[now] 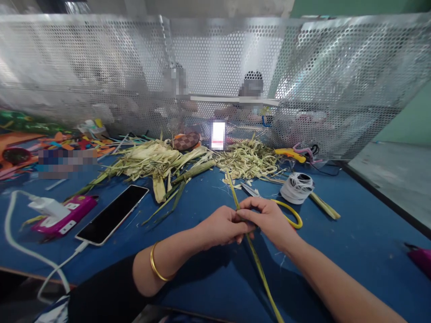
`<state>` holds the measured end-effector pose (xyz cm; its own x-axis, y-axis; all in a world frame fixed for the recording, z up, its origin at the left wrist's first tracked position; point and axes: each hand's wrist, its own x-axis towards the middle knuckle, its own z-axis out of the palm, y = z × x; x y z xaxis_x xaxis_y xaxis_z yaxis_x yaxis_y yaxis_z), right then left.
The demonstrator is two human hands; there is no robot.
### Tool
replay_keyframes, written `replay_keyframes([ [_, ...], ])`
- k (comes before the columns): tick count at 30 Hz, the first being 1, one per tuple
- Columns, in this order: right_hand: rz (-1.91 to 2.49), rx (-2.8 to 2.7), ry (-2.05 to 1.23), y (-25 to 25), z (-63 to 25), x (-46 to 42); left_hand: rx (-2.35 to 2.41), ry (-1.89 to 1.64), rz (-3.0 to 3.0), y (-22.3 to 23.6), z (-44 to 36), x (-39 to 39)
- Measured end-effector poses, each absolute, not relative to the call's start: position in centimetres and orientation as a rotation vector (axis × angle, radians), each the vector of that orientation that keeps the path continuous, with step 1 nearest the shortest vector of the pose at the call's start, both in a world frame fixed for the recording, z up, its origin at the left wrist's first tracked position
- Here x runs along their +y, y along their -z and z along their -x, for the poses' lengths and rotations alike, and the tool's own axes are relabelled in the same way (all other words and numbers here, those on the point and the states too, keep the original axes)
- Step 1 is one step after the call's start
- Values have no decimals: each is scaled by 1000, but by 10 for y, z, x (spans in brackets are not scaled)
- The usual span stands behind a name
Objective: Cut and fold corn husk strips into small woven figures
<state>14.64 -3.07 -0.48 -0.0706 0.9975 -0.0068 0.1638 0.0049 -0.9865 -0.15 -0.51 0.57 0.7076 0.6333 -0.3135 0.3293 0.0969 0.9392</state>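
I had both hands closed around one long green strip [261, 270] a little right of the middle of the frame, its upper end poking above my fingers and the rest slanting down to the bottom edge. My left hand [225, 225] and my right hand [269, 219] pinched it together, fingertips touching, though they overlapped so much that I could not quite tell which finger pressed where. Just beside my right hand lay scissors [296, 220] with yellow handles (partly hidden behind that hand), and just above them sat a spool of white thread [295, 189]. Beyond, near the centre, a heap of pale shreds [249, 159] rested on the blue table [357, 251], with a larger pile of dry leaves [144, 158] to its left. At lower left, a dark-screened phone [112, 216] lay near a magenta power strip [79, 213].
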Motion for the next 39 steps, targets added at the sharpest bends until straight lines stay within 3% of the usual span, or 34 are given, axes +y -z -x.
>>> replay_keyframes([
  [15, 1366, -1310, -789, 12, -139, -27, 821, -275, -1492, -8, 1, -7],
  [21, 1371, -1650, -610, 7, -164, -18, 830, -379, -1325, -5, 3, -2],
  [28, 1498, -2063, -123, 12, -181, -12, 848, -375, -1234, -5, 3, 2],
  [39, 1354, -1923, 21, 14, -182, -10, 822, -431, -1088, -5, 4, -1],
])
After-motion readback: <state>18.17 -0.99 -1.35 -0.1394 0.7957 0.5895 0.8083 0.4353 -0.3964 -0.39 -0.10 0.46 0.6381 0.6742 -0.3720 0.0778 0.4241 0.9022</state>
